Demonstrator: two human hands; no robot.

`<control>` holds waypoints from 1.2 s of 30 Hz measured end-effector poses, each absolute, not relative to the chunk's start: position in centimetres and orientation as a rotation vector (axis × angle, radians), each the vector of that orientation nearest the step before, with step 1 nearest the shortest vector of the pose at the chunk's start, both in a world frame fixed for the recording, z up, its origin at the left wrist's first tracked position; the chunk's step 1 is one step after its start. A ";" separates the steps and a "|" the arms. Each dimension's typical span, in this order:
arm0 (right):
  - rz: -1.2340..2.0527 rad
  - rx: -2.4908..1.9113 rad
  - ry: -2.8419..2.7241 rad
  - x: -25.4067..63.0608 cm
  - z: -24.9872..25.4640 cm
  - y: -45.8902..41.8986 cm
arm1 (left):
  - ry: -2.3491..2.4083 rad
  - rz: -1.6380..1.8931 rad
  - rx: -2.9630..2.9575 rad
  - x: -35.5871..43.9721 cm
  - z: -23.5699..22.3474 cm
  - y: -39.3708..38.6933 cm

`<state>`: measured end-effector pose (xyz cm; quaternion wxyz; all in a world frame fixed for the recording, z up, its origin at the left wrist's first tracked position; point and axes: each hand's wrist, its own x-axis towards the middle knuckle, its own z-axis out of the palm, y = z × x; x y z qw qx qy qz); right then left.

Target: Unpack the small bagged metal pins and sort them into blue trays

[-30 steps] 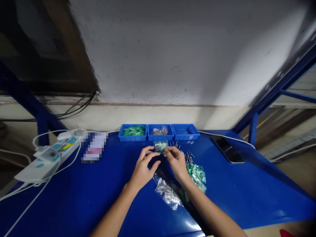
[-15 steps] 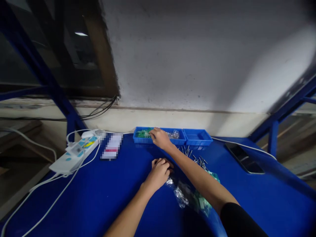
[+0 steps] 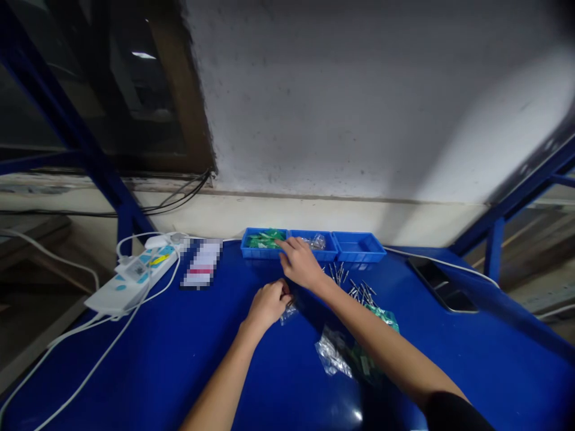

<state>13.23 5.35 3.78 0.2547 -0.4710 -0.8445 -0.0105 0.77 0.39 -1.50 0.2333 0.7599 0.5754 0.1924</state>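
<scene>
My left hand [image 3: 269,304] is closed over the table, its thumb and fingers pinching a small clear plastic bag [image 3: 288,313] that hangs below the fingertips. Just in front of the blue bins is my right hand [image 3: 300,263], palm down, fingers apart and nothing visible in them. Its fingertips are close to the left bin [image 3: 254,254], which holds green packets [image 3: 265,239], and to the middle bin [image 3: 324,255], with clear bags [image 3: 318,242] in it. Near my right forearm lie thin metal rods [image 3: 362,293], a green packet pile [image 3: 385,319] and clear plastic bags [image 3: 332,353].
A third blue bin [image 3: 359,244] adjoins the middle one, along the wall. At the left lie a white power strip [image 3: 121,290] with cables and a blurred-out white and pink item [image 3: 202,263]. A dark phone [image 3: 442,284] rests at the right.
My right hand has drawn back from the left bin, rightward and toward me, and its fingers have spread. My left hand has moved a little left, away from the clear bags.
</scene>
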 end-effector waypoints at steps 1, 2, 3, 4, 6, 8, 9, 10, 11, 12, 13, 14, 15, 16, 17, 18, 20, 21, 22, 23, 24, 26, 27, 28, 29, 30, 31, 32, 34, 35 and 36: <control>0.009 -1.256 -2.240 14.5 3.6 4.3 | 1.586 0.533 2.073 0.5 -1.4 0.6; 0.057 -1.244 -2.208 15.8 3.2 3.3 | 1.589 0.551 2.068 0.4 -1.4 0.7; 0.110 -1.248 -2.179 17.0 2.7 2.4 | 1.595 0.572 2.064 0.2 -1.4 0.8; 0.165 -1.273 -2.142 18.0 2.1 1.6 | 1.594 0.592 2.061 0.2 -1.5 0.8; 0.265 -1.341 -2.063 19.4 0.8 0.4 | 1.568 0.646 2.048 0.3 -1.6 0.8; 0.351 -1.381 -2.007 19.7 -0.2 -0.5 | 1.498 0.733 2.045 0.6 -1.5 0.7; 0.392 -1.379 -1.984 19.5 -0.4 -0.9 | 1.450 0.808 2.055 0.8 -1.4 0.6; 0.448 -1.360 -1.958 19.2 -0.5 -1.2 | 1.404 0.905 2.071 1.0 -1.3 0.4; 0.524 -1.331 -1.919 18.9 -0.5 -1.5 | 1.361 1.017 2.092 1.3 -1.1 0.2; 0.625 -1.296 -1.860 18.5 -0.3 -1.7 | 1.322 1.138 2.112 1.5 -0.8 0.1; 0.743 -1.261 -1.777 18.1 -0.1 -1.9 | 1.287 1.260 2.128 1.7 -0.6 -0.1; 0.869 -1.224 -1.680 17.8 0.0 -2.1 | 1.256 1.373 2.142 1.8 -0.4 -0.3; 0.987 -1.188 -1.578 17.6 0.2 -2.3 | 1.224 1.463 2.158 1.9 -0.3 -0.5; 1.079 -1.156 -1.475 17.5 0.3 -2.5 | 1.187 1.523 2.180 2.0 -0.2 -0.7; 1.144 -1.126 -1.381 17.4 0.4 -2.6 | 1.153 1.555 2.204 2.1 -0.2 -0.8; 1.184 -1.095 -1.301 17.5 0.4 -2.7 | 1.124 1.562 2.226 2.2 -0.2 -0.9; 1.206 -1.037 -1.190 17.7 0.2 -2.8 | 1.082 1.528 2.252 2.3 -0.5 -1.0; 1.195 -1.020 -1.156 17.9 0.1 -2.7 | 1.063 1.498 2.255 2.5 -0.6 -1.0; 1.171 -1.015 -1.130 18.1 0.0 -2.7 | 1.042 1.463 2.253 2.6 -0.7 -1.1; 1.137 -1.017 -1.109 18.2 -0.1 -2.6 | 1.022 1.426 2.249 2.8 -0.8 -1.2; 1.088 -1.024 -1.092 18.4 -0.2 -2.5 | 1.001 1.388 2.244 3.0 -0.8 -1.3; 0.961 -1.039 -1.093 18.6 -0.4 -2.4 | 0.974 1.326 2.232 3.3 -0.6 -1.7; 0.883 -1.047 -1.120 18.7 -0.4 -2.4 | 0.981 1.301 2.220 3.5 -0.5 -1.9; 0.791 -1.060 -1.171 18.8 -0.4 -2.4 | 1.000 1.276 2.197 3.6 -0.3 -2.1; 0.688 -1.077 -1.241 18.9 -0.4 -2.5 | 1.028 1.251 2.159 3.7 -0.1 -2.2; 0.577 -1.091 -1.322 19.1 -0.4 -2.7 | 1.062 1.228 2.099 3.8 0.0 -2.2; 0.465 -1.094 -1.407 19.2 -0.3 -2.8 | 1.098 1.208 2.016 3.9 0.0 -2.2; 0.355 -1.082 -1.485 19.3 -0.2 -3.0 | 1.130 1.190 1.913 3.9 0.0 -2.1; 0.171 -1.020 -1.619 19.4 0.0 -3.3 | 1.153 1.146 1.684 3.8 -0.3 -1.8; 0.104 -0.981 -1.674 19.4 0.0 -3.5 | 1.145 1.123 1.568 3.8 -0.5 -1.6; 0.053 -0.941 -1.723 19.4 0.1 -3.6 | 1.126 1.105 1.464 3.8 -0.7 -1.4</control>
